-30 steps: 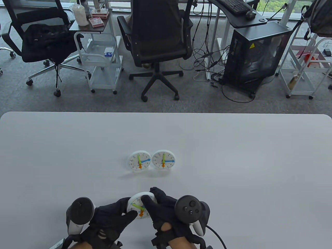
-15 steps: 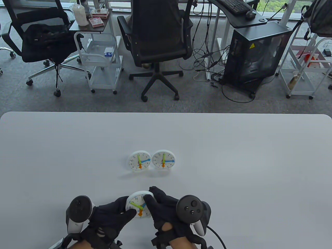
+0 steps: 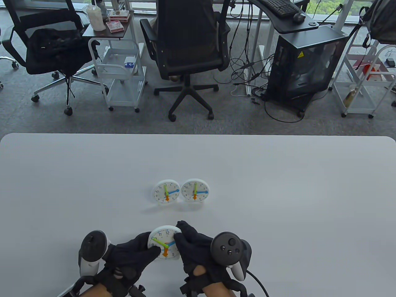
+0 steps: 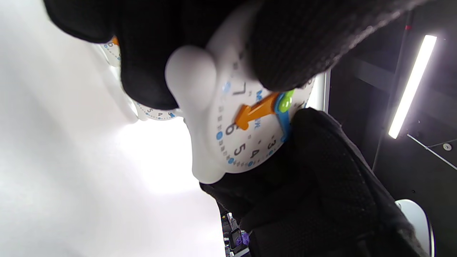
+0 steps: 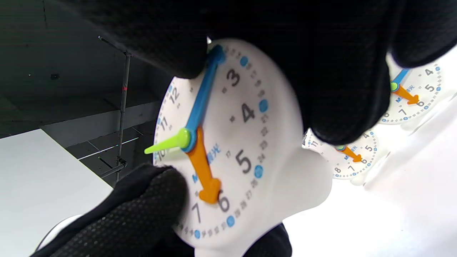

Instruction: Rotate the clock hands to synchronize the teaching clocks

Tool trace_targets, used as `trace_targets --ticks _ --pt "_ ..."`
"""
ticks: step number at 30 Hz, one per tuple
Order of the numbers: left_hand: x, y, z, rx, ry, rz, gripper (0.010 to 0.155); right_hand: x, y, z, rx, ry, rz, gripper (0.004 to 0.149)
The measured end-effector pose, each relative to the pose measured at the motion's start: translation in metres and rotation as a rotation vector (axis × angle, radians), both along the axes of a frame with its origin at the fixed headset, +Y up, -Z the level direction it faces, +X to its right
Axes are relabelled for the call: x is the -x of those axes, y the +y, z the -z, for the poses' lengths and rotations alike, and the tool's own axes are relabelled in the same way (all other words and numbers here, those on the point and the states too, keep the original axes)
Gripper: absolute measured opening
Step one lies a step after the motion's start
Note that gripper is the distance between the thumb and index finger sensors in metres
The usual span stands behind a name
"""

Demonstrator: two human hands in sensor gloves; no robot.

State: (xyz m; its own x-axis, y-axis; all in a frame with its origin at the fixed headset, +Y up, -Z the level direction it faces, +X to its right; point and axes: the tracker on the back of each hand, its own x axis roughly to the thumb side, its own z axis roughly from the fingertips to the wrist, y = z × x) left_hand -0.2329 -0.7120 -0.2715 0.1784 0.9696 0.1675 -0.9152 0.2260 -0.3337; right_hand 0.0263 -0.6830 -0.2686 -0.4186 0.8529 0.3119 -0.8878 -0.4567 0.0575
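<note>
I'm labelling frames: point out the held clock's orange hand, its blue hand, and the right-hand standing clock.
orange hand (image 5: 203, 167), right wrist view, mid-shaft.
blue hand (image 5: 201, 101), right wrist view, mid-shaft.
right-hand standing clock (image 3: 195, 190), table view, face centre.

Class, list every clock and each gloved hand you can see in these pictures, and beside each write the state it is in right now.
Held clock: tilted up between both hands; orange hand at 6, green near 10, blue near 2.
Left clock: standing on table; orange at 6, green near 12, blue near 3.
Right clock: standing beside it; same reading.
Left hand: holds held clock's left edge.
Right hand: holds its right edge, fingertip at the blue hand's tip.
</note>
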Motion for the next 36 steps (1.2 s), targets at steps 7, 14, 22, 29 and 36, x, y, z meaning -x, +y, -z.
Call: trace_targets --ticks 7,14,22,29,36 --pt "0.0022 -0.0051 0.0026 0.078 0.003 -0.073 0.052 0.0004 -0.0013 0.0010 0.029 0.021 0.040 0.056" --pt "0.0024 -0.0056 0.0025 0.102 0.007 -0.099 0.052 0.0009 -0.0010 0.0011 0.038 0.033 0.060 0.055" --pt "0.0019 -0.0049 0.0021 0.119 0.004 -0.112 0.052 0.0007 -0.0010 0.0011 0.030 0.040 0.064 0.056" --pt "0.0023 -0.0055 0.0028 0.120 -0.006 -0.099 0.053 0.0010 -0.0017 0.0012 0.031 0.037 0.081 0.057" --pt "0.0027 -0.0049 0.0041 0.115 -0.030 -0.109 0.058 0.0004 0.0005 0.0009 0.023 0.046 0.129 0.054"
